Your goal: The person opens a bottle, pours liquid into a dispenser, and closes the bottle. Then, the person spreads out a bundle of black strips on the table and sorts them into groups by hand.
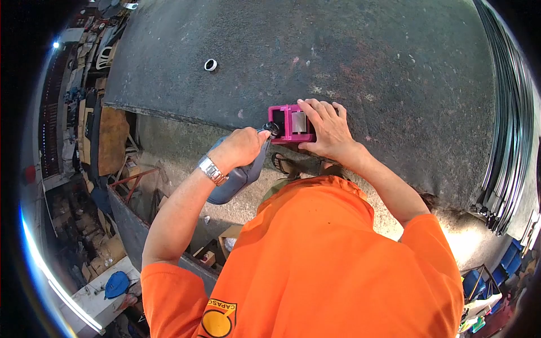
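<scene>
A pink frame-like box (288,138) with a dark opening on its left and a pale metallic piece (299,122) on its right lies at the table's near edge. My right hand (329,128) rests on its right side, fingers spread along the far edge and thumb at the near edge. Closed around the neck of a dark blue container (234,183) is my left hand (239,147), with a watch on the wrist. The container's black spout (272,129) is at the box's left opening; whether anything flows out cannot be seen.
A white ring-shaped cap (210,65) lies on the dark table (360,50). Long thin strips (510,124) line the table's right side. Cluttered shelves and a metal-edged bin (127,208) stand at the left. Sandalled feet show below the table edge.
</scene>
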Action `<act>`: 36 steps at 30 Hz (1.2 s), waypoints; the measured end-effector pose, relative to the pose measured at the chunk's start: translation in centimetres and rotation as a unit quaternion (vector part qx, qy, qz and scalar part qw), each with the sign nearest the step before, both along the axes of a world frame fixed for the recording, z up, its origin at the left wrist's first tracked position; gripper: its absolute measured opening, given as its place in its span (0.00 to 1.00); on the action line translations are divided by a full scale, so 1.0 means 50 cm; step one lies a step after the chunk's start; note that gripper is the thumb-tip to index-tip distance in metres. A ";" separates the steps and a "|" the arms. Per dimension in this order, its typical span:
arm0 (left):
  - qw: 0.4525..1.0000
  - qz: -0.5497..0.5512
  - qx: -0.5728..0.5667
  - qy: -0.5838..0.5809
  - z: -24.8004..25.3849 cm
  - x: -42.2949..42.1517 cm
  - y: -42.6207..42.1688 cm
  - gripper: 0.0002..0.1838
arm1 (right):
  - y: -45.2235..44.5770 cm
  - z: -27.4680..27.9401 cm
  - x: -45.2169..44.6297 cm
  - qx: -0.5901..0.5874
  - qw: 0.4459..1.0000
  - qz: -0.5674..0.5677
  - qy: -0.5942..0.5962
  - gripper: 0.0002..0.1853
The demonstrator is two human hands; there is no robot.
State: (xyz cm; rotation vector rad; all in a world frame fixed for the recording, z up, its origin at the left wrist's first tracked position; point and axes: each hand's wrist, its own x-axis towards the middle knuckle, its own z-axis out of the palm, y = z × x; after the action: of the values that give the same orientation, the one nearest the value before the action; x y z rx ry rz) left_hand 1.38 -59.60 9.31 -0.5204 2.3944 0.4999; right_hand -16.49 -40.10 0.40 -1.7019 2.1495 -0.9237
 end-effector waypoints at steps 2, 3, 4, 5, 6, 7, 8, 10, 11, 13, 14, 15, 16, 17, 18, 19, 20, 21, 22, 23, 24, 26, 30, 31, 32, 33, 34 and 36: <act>1.000 0.011 0.004 -0.003 0.008 -0.005 0.003 0.28 | -0.001 -0.003 0.001 -0.001 1.000 -0.001 0.001 0.59; 1.000 0.005 -0.002 0.009 0.007 -0.004 0.004 0.29 | -0.001 -0.002 0.001 0.000 1.000 -0.001 0.002 0.59; 1.000 -0.001 -0.008 0.020 0.005 -0.002 0.006 0.31 | -0.002 -0.002 0.001 0.001 1.000 -0.002 0.002 0.59; 0.999 -0.008 -0.013 0.032 0.004 -0.001 0.007 0.32 | -0.002 -0.002 0.002 0.002 1.000 -0.003 0.002 0.59; 0.999 0.004 -0.013 0.030 0.006 0.000 0.008 0.32 | -0.002 -0.001 0.002 0.003 1.000 -0.003 0.003 0.59; 0.999 0.015 -0.012 0.028 0.007 0.000 0.009 0.32 | -0.002 -0.001 0.002 0.004 1.000 -0.002 0.003 0.59; 0.999 0.027 -0.012 0.027 0.008 0.001 0.010 0.31 | -0.002 -0.001 0.002 0.006 1.000 -0.002 0.003 0.59; 0.999 0.019 -0.011 0.049 0.009 0.006 0.011 0.31 | -0.001 -0.001 0.003 0.002 1.000 -0.004 0.008 0.59; 0.998 0.014 -0.011 0.060 0.010 0.008 0.012 0.31 | -0.001 -0.001 0.003 0.000 1.000 -0.006 0.010 0.59; 0.998 0.044 0.002 0.037 0.019 0.009 0.015 0.30 | 0.000 0.001 0.004 0.002 1.000 -0.008 0.009 0.59; 0.998 0.060 0.008 0.026 0.022 0.010 0.016 0.29 | -0.001 0.002 0.004 0.003 1.000 -0.009 0.009 0.59; 0.998 0.049 0.001 0.045 0.016 0.018 0.015 0.29 | -0.001 0.002 0.004 0.001 1.000 -0.010 0.010 0.59; 0.997 0.039 -0.006 0.064 0.004 0.031 0.013 0.29 | -0.001 0.000 0.004 0.000 1.000 -0.010 0.010 0.59; 0.996 0.030 -0.013 0.083 -0.003 0.039 0.012 0.30 | -0.001 0.000 0.004 -0.001 1.000 -0.011 0.011 0.58; 0.995 0.054 -0.004 0.083 -0.001 0.039 0.015 0.30 | -0.001 0.000 0.004 0.000 1.000 -0.011 0.012 0.58; 0.994 0.078 0.006 0.082 0.005 0.035 0.018 0.30 | -0.001 0.001 0.004 0.001 1.000 -0.010 0.013 0.58; 0.991 0.102 0.015 0.081 0.007 0.034 0.020 0.30 | -0.002 0.002 0.004 0.002 1.000 -0.010 0.014 0.58; 0.991 0.108 0.014 0.083 0.006 0.036 0.021 0.30 | -0.002 0.003 0.005 0.007 1.000 -0.010 0.016 0.58; 0.990 0.114 0.013 0.085 0.004 0.038 0.022 0.31 | -0.002 0.005 0.005 0.010 1.000 -0.009 0.017 0.58; 0.989 0.120 0.011 0.088 0.004 0.040 0.022 0.32 | -0.002 0.005 0.005 0.014 1.000 -0.009 0.019 0.58; 0.988 0.126 0.017 0.087 0.003 0.041 0.023 0.32 | -0.002 0.005 0.005 0.012 1.000 -0.009 0.021 0.58; 0.987 0.134 0.028 0.083 0.004 0.044 0.024 0.32 | -0.002 0.002 0.005 0.009 1.000 -0.011 0.024 0.58; 0.980 0.165 0.056 0.094 0.038 0.035 0.042 0.32 | -0.002 -0.003 0.007 0.004 1.000 -0.017 0.025 0.58; 0.979 0.167 0.061 0.097 0.040 0.036 0.041 0.32 | -0.002 -0.004 0.007 0.003 1.000 -0.017 0.025 0.58; 0.978 0.170 0.066 0.101 0.041 0.036 0.042 0.32 | -0.002 -0.005 0.007 0.003 1.000 -0.018 0.026 0.58; 0.976 0.174 0.065 0.113 0.043 0.038 0.043 0.32 | -0.001 -0.006 0.008 0.003 1.000 -0.018 0.025 0.58; 0.974 0.178 0.063 0.125 0.044 0.039 0.044 0.32 | -0.001 -0.006 0.008 0.003 1.000 -0.018 0.024 0.58; 0.971 0.182 0.056 0.142 0.043 0.042 0.044 0.32 | -0.002 -0.008 0.008 0.004 1.000 -0.018 0.023 0.58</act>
State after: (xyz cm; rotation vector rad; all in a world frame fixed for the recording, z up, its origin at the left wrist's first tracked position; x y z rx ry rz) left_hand 3.47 -57.42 11.46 -0.8963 2.5258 0.9195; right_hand -16.08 -40.19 0.02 -1.7031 2.2159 -0.8931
